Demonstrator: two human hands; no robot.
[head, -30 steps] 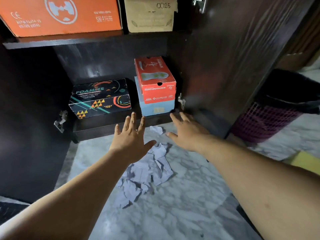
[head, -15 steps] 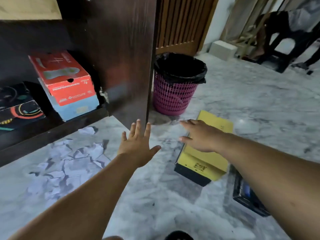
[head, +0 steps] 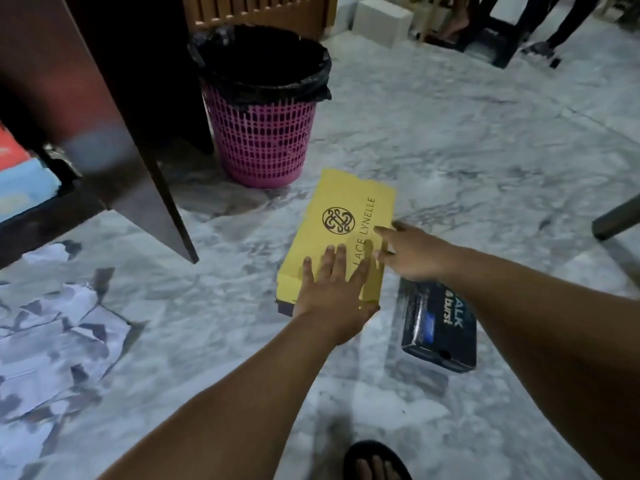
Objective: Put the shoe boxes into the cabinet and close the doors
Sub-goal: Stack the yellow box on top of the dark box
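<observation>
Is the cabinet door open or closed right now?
Open. The cabinet door swings out over the marble floor, exposing boxes inside.

Left hand (head: 334, 292) hides yellow box (head: 343, 216) near end; cabinet door (head: 104, 98) cut off.

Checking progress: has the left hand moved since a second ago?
Yes. The left hand has gone rightward, from the cabinet's shelf edge to over the yellow box by the pink bin.

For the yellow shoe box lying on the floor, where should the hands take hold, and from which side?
Probably by its two long sides, coming from above. The yellow shoe box lies flat, lid up, too wide for one hand. The left hand and right hand are already over its near end, open.
</observation>
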